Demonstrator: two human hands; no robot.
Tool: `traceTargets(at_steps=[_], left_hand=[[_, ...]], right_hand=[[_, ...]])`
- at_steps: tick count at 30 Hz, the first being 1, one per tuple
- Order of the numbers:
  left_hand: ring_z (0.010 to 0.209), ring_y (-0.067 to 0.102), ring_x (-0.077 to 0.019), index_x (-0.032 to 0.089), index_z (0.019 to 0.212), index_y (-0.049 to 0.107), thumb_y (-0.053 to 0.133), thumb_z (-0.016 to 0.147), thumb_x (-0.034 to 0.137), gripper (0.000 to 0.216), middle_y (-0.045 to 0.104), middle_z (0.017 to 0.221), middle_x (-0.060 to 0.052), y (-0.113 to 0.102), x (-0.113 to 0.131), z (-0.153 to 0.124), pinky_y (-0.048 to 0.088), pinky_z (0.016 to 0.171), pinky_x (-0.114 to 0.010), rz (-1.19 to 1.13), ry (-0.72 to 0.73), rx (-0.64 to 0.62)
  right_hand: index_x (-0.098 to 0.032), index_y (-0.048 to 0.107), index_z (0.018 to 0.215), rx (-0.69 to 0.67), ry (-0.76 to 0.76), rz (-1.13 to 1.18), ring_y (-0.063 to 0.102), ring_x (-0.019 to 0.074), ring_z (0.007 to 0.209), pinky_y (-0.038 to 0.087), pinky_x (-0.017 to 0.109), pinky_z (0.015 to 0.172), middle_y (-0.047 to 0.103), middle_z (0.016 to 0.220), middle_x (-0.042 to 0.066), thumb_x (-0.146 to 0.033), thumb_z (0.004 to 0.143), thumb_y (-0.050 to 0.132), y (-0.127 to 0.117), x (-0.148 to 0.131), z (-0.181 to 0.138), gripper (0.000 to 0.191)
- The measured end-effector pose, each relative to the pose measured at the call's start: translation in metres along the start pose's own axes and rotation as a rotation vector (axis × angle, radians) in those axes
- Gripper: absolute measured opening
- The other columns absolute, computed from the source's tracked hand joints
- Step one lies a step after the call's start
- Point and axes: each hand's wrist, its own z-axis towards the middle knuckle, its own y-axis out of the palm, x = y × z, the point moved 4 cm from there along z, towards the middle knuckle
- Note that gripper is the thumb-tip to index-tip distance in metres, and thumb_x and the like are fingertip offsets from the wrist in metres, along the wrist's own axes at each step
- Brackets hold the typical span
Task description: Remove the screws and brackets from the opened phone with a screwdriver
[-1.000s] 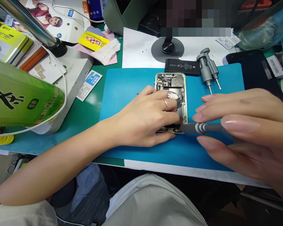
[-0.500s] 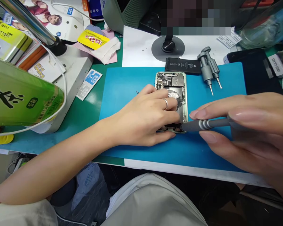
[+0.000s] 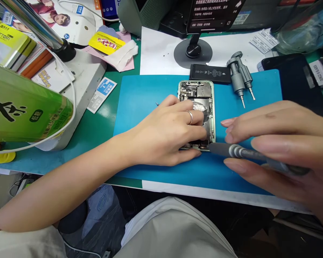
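An opened phone (image 3: pixel 197 94) with a pale green frame lies face down on the blue mat (image 3: pixel 140 104), its insides showing. My left hand (image 3: pixel 168 130) rests on its lower half, fingers pressed down on it, a ring on one finger. My right hand (image 3: pixel 280 150) pinches a grey screwdriver (image 3: pixel 247 153) between thumb and fingers. The screwdriver's tip touches the phone's lower right corner.
Two more grey screwdrivers (image 3: pixel 240 77) and a black battery (image 3: pixel 210 73) lie at the mat's far edge. A phone stand (image 3: pixel 193 53) sits behind on white paper. A green bottle (image 3: pixel 27 111), a lamp base (image 3: pixel 80 77), packets and boxes crowd the left.
The screwdriver's handle has dropped lower and tilted, its tip staying at the phone's corner. My right hand shifted its fingers along it. My left hand has stayed in place.
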Motion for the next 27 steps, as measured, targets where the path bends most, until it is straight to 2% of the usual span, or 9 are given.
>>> traceTargets(at_steps=[6,9,11,14,16,20,22,25,27], left_hand=[[0.099,0.062,-0.0267,0.022,0.098,0.070,0.062,0.102,0.037,0.017,0.071,0.101,-0.004,0.000,-0.001,0.000,0.036,0.080,-0.046,0.001,-0.006,-0.008],[0.100,0.062,-0.0264,0.023,0.096,0.070,0.062,0.102,0.038,0.018,0.072,0.104,-0.003,0.001,-0.001,0.000,0.037,0.081,-0.046,0.001,-0.012,-0.011],[0.101,0.063,-0.0266,0.024,0.097,0.070,0.061,0.103,0.038,0.018,0.072,0.105,-0.003,0.000,-0.001,0.000,0.038,0.081,-0.046,0.009,-0.015,-0.014],[0.103,0.063,-0.0280,0.024,0.099,0.071,0.062,0.101,0.038,0.016,0.072,0.105,-0.003,0.000,-0.001,0.000,0.038,0.081,-0.046,0.009,-0.016,-0.024],[0.104,0.064,-0.0289,0.025,0.102,0.071,0.064,0.100,0.038,0.016,0.072,0.106,-0.004,-0.001,-0.001,0.000,0.039,0.081,-0.047,0.003,-0.018,-0.031],[0.104,0.064,-0.0284,0.025,0.101,0.072,0.064,0.100,0.038,0.015,0.072,0.108,-0.003,-0.001,-0.001,0.000,0.040,0.083,-0.047,0.005,-0.025,-0.047],[0.104,0.064,-0.0282,0.026,0.099,0.071,0.064,0.100,0.038,0.015,0.072,0.109,-0.003,-0.001,-0.001,0.000,0.040,0.083,-0.047,0.006,-0.029,-0.052],[0.105,0.063,-0.0284,0.026,0.101,0.071,0.064,0.100,0.039,0.015,0.072,0.109,-0.003,-0.001,-0.001,0.001,0.041,0.083,-0.048,0.006,-0.027,-0.052],[0.105,0.063,-0.0283,0.026,0.101,0.071,0.064,0.100,0.039,0.015,0.072,0.107,-0.003,-0.001,-0.001,0.001,0.041,0.084,-0.049,0.007,-0.026,-0.051]], right_hand=[[-0.058,0.037,0.150,-0.023,0.030,0.052,0.067,0.0109,0.123,0.060,0.034,0.103,0.064,0.127,-0.006,-0.010,0.093,0.064,0.001,-0.001,-0.005,0.080],[-0.053,0.035,0.158,-0.024,0.072,0.007,0.072,0.0137,0.109,0.064,0.037,0.093,0.071,0.117,-0.007,-0.017,0.090,0.072,0.000,0.004,-0.010,0.085],[-0.051,0.036,0.159,-0.004,0.076,-0.032,0.073,0.0135,0.104,0.064,0.036,0.094,0.072,0.118,-0.009,-0.023,0.087,0.078,-0.002,0.005,-0.012,0.088],[-0.060,0.033,0.155,-0.010,0.063,-0.041,0.068,0.0100,0.125,0.060,0.033,0.111,0.059,0.147,-0.019,-0.016,0.091,0.070,-0.001,0.002,-0.011,0.086],[-0.064,0.031,0.154,-0.032,0.051,-0.016,0.062,0.0096,0.136,0.058,0.033,0.115,0.047,0.158,-0.023,-0.010,0.094,0.062,0.002,0.002,-0.011,0.086],[-0.050,0.032,0.162,0.019,0.061,0.001,0.070,0.0170,0.124,0.062,0.039,0.105,0.063,0.145,-0.011,-0.011,0.089,0.071,0.004,0.011,-0.015,0.092],[-0.043,0.032,0.164,0.045,0.022,-0.057,0.071,0.0218,0.122,0.062,0.043,0.103,0.065,0.145,-0.006,-0.018,0.086,0.076,0.002,0.016,-0.018,0.093],[-0.038,0.034,0.165,0.045,-0.002,-0.129,0.068,0.0255,0.129,0.061,0.046,0.107,0.057,0.155,-0.005,-0.020,0.087,0.075,0.000,0.016,-0.020,0.090],[-0.042,0.035,0.163,0.059,0.053,-0.090,0.070,0.0216,0.124,0.063,0.042,0.106,0.061,0.151,-0.008,-0.014,0.087,0.073,0.000,0.015,-0.019,0.089]])
